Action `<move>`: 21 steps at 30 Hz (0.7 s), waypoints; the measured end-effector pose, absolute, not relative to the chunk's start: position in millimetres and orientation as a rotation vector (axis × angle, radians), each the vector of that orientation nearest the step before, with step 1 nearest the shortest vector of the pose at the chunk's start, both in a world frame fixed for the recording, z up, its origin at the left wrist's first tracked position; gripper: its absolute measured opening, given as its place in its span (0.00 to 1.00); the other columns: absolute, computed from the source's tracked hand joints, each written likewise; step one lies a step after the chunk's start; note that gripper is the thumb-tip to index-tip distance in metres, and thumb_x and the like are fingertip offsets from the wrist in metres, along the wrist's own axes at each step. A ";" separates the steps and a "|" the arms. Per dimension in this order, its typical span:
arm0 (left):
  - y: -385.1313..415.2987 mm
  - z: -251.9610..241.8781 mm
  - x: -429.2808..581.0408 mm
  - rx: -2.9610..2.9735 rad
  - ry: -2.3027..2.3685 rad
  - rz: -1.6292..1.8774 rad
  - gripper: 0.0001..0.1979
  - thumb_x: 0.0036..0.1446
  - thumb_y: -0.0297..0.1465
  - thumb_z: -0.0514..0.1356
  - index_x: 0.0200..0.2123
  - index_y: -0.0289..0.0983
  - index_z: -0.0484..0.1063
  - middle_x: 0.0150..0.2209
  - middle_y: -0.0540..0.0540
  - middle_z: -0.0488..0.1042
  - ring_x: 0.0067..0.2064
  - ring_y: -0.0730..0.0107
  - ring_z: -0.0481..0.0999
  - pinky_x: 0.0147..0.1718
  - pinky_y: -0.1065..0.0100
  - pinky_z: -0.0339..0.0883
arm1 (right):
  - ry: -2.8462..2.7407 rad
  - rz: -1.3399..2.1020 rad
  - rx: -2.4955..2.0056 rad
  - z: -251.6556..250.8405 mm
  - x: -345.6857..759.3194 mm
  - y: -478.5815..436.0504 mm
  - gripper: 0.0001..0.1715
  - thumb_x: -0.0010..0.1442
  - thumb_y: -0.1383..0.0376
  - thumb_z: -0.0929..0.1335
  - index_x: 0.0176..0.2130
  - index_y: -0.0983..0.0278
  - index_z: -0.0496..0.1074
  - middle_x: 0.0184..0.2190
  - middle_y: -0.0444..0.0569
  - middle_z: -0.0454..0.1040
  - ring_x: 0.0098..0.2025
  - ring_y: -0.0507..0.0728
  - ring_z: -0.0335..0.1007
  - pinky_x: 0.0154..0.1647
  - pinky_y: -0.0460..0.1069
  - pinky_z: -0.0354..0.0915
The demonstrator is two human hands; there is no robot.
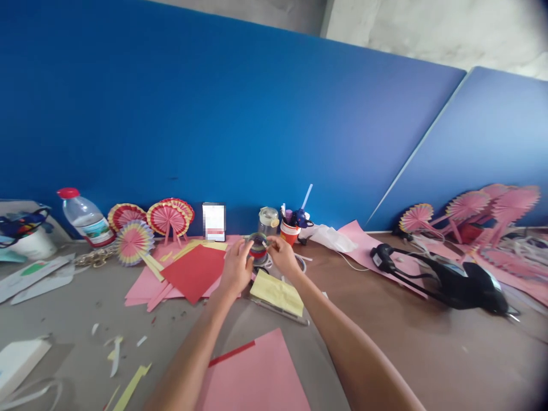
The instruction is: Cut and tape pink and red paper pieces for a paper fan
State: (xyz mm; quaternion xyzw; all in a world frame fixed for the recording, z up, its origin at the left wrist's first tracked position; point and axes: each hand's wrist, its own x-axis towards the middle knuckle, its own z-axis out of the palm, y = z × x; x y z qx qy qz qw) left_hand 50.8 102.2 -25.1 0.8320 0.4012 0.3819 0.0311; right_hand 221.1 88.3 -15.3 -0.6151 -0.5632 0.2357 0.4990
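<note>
A roll of tape (258,238) is held up in front of me near the back of the table. My left hand (237,267) is closed on the roll's left side. On the right side, my right hand (282,257) pinches at the roll's edge, where the tape end would be too small to make out. Below the hands lies a folded yellow paper (278,291) on a flat, clear-edged item. Nearer to me, between my forearms, a pink sheet (257,377) lies flat with a red strip (232,353) along its far edge.
Red paper (197,271) and pink sheets lie left of my hands. Behind stand a phone (214,222), a lidded jar (268,220) and a pen cup (290,233). Paper fans (169,218) and a bottle (88,220) are left; a black strapped device (454,279) is right.
</note>
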 end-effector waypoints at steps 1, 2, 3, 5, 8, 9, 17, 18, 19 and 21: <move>102.0 -24.6 50.9 2.578 1.233 1.157 0.22 0.59 0.25 0.50 0.57 0.36 0.64 0.56 0.34 0.65 0.59 0.54 0.64 0.54 0.52 0.63 | -1.359 0.592 -1.462 -14.3 221.7 89.3 0.19 0.52 0.65 0.63 0.44 0.66 0.71 0.24 0.42 0.69 0.28 0.54 0.66 0.33 0.47 0.63; 102.2 -23.8 51.5 2.595 1.231 1.138 0.21 0.60 0.26 0.50 0.57 0.37 0.64 0.57 0.35 0.65 0.59 0.54 0.64 0.54 0.52 0.62 | -1.352 0.612 -1.437 -13.5 222.0 90.4 0.19 0.51 0.65 0.64 0.44 0.66 0.72 0.24 0.41 0.68 0.28 0.53 0.65 0.33 0.47 0.63; 102.7 -22.7 52.5 2.612 1.231 1.119 0.20 0.60 0.27 0.51 0.56 0.38 0.65 0.57 0.36 0.65 0.58 0.54 0.64 0.54 0.51 0.61 | -1.343 0.632 -1.415 -12.9 222.1 91.6 0.19 0.50 0.66 0.64 0.43 0.66 0.72 0.24 0.41 0.68 0.28 0.53 0.65 0.34 0.48 0.62; 105.2 -19.6 56.0 2.639 1.242 1.086 0.17 0.60 0.29 0.52 0.52 0.39 0.69 0.56 0.38 0.66 0.57 0.54 0.65 0.54 0.51 0.61 | -1.319 0.680 -1.372 -12.1 222.2 93.8 0.19 0.48 0.66 0.65 0.42 0.66 0.72 0.23 0.40 0.67 0.28 0.52 0.64 0.34 0.47 0.62; 110.2 -13.7 63.7 2.663 1.276 1.053 0.12 0.60 0.29 0.53 0.44 0.39 0.73 0.52 0.40 0.71 0.55 0.54 0.66 0.55 0.50 0.59 | -1.273 0.782 -1.307 -10.6 223.1 96.1 0.21 0.46 0.68 0.65 0.42 0.66 0.71 0.22 0.38 0.66 0.26 0.51 0.62 0.31 0.46 0.61; 111.7 -11.5 66.4 2.670 1.286 1.043 0.11 0.60 0.28 0.53 0.41 0.40 0.74 0.49 0.41 0.73 0.55 0.54 0.65 0.56 0.49 0.57 | -1.255 0.821 -1.285 -9.4 223.9 96.7 0.21 0.45 0.68 0.65 0.42 0.66 0.71 0.21 0.38 0.65 0.25 0.50 0.62 0.30 0.46 0.60; 121.2 2.9 77.7 2.759 1.239 0.924 0.14 0.60 0.23 0.49 0.35 0.40 0.74 0.34 0.47 0.75 0.52 0.57 0.66 0.62 0.43 0.39 | -1.096 1.058 -1.080 17.1 239.8 85.2 0.19 0.46 0.69 0.63 0.41 0.64 0.70 0.24 0.39 0.64 0.24 0.48 0.59 0.29 0.44 0.60; 121.5 4.7 77.6 2.763 1.234 0.915 0.13 0.60 0.24 0.50 0.36 0.40 0.74 0.36 0.46 0.76 0.53 0.56 0.66 0.62 0.42 0.40 | -1.099 1.095 -1.049 20.2 240.8 77.9 0.19 0.46 0.69 0.64 0.41 0.64 0.70 0.24 0.40 0.64 0.24 0.49 0.60 0.30 0.45 0.61; 120.8 6.9 76.9 2.759 1.229 0.924 0.12 0.60 0.25 0.51 0.38 0.40 0.74 0.40 0.45 0.76 0.54 0.54 0.65 0.62 0.42 0.41 | -1.109 1.134 -1.019 22.5 241.0 69.1 0.19 0.47 0.69 0.64 0.41 0.64 0.70 0.24 0.40 0.64 0.25 0.49 0.61 0.31 0.45 0.61; 114.9 12.6 73.9 2.703 1.195 1.009 0.11 0.60 0.28 0.53 0.42 0.39 0.73 0.48 0.43 0.74 0.57 0.53 0.63 0.61 0.45 0.47 | -1.144 1.219 -0.975 24.2 239.1 48.2 0.18 0.46 0.68 0.66 0.40 0.64 0.72 0.25 0.42 0.66 0.26 0.50 0.62 0.32 0.46 0.62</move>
